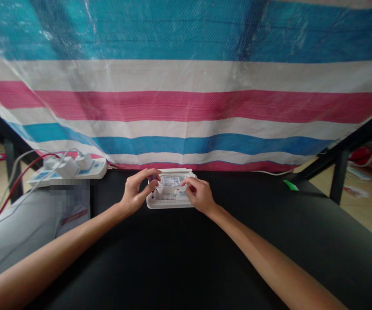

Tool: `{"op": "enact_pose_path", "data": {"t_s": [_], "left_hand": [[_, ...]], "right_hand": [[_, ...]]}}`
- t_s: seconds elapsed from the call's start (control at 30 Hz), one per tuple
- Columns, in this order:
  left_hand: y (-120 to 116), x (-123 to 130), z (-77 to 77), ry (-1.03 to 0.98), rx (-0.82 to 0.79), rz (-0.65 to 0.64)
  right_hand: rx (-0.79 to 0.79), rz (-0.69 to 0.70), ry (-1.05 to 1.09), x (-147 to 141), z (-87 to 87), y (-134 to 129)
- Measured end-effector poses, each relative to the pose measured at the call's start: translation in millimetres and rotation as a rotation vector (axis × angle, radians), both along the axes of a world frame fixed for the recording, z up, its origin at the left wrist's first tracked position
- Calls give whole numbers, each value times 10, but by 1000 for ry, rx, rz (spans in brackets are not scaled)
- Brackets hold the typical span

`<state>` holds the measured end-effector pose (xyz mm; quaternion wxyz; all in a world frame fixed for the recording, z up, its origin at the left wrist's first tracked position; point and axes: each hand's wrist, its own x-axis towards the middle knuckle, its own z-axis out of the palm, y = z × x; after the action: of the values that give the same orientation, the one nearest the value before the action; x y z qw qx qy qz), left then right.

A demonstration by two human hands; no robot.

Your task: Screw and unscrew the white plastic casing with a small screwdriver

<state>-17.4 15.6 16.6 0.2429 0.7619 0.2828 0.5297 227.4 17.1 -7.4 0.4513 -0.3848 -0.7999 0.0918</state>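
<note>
A white plastic device (166,197) with a printed label and a grid of small vent holes lies on the black table at the centre. My left hand (138,191) is at its left end, thumb and fingers curled round something small and dark that I cannot make out. At the right end is my right hand (200,194), its fingers bent and pressed together over the device's edge. Whether anything small is between those fingers is hidden.
A white power strip (100,168) with plugs and cables stands at the back left of the black table (179,258). Near it lies a flat, partly blurred item (76,215). A green packet (291,185) is at the back right. A striped sheet (186,105) hangs behind.
</note>
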Motion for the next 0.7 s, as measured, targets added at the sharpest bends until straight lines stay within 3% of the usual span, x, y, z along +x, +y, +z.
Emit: {"op": "enact_pose_path", "data": {"t_s": [0.7], "left_hand": [[12,32,-14,-28,0,51]], "right_hand": [[-1,5,4,2,-3,-1]]}}
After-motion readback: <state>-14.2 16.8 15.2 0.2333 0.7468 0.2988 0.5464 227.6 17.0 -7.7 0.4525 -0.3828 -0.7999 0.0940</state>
